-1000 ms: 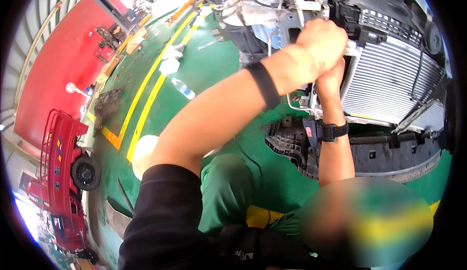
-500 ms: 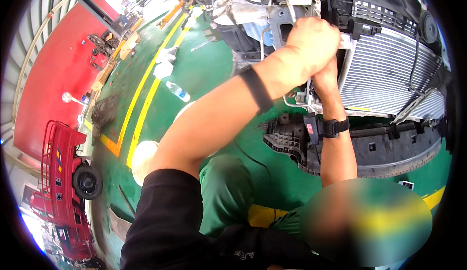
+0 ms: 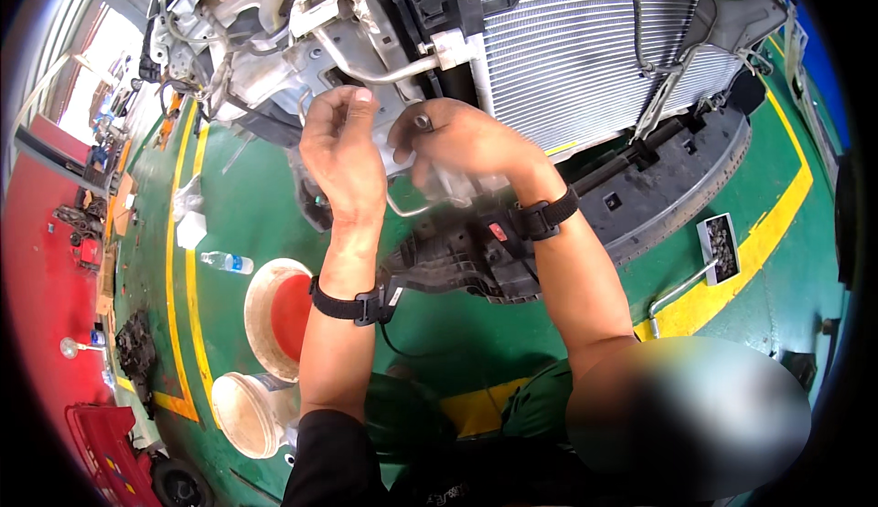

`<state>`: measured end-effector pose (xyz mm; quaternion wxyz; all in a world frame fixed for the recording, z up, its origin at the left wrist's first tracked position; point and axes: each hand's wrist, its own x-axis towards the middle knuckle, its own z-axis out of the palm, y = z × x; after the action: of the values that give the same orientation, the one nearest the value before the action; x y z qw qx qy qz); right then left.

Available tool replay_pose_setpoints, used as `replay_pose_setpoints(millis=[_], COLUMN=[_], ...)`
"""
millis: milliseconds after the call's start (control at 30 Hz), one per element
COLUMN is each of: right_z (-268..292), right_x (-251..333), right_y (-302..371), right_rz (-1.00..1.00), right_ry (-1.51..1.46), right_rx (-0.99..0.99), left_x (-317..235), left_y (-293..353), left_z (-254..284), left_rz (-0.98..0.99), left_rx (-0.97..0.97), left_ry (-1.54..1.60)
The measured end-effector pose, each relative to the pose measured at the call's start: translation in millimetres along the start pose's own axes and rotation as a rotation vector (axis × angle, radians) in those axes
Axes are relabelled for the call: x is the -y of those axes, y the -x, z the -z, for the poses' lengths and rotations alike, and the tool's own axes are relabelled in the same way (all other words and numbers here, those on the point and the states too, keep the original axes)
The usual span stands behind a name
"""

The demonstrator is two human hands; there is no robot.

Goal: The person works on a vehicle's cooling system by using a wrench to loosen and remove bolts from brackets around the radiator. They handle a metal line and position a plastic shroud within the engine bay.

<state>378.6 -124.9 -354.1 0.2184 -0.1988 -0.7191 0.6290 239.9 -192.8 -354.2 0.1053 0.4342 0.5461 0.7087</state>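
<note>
The right hand (image 3: 476,141) is holding a small, round, hollow grey metal piece (image 3: 422,123) in its curled fingers, below a bent silver metal pipe (image 3: 393,77) and near a silver finned radiator (image 3: 576,59). The left hand (image 3: 343,155) is hovering just beside, apart from the right, its fingers bending toward the thumb; whether they are gripping anything, I cannot quite tell. A long black plastic panel (image 3: 654,192) is stretching below the radiator.

Legibility: every marking is too small or blurred to read.
Clear plastic bottle (image 3: 216,260): blue-and-white wrap label (image 3: 240,265).
Black cloth short-sleeved shirt (image 3: 334,457): pale lettering (image 3: 446,494) on the front.
Small black plastic device beside the black webbing wrist strap (image 3: 546,217): red label (image 3: 497,232).
Red metal cargo vehicle (image 3: 96,429): slanted coloured side markings (image 3: 119,473).
</note>
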Motion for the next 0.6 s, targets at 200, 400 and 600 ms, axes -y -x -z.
replay_pose_setpoints(millis=[200,400,600], right_z=[12.6,15.1,-9.6], right_x=[7.8,16.4,47.5], right_y=[16.1,30.0,38.7], right_rz=[0.073,0.151,0.090], right_ry=[0.059,0.328,0.756], right_rx=[-0.092,-0.421,-0.620], left_x=[14.3,7.3,-10.8], left_y=[15.3,37.2,32.3], left_z=[-15.5,-33.5,-38.0], left_rz=[-0.021,0.251,0.741], left_rx=[0.002,0.270,0.532], left_ry=[0.232,0.483,0.794])
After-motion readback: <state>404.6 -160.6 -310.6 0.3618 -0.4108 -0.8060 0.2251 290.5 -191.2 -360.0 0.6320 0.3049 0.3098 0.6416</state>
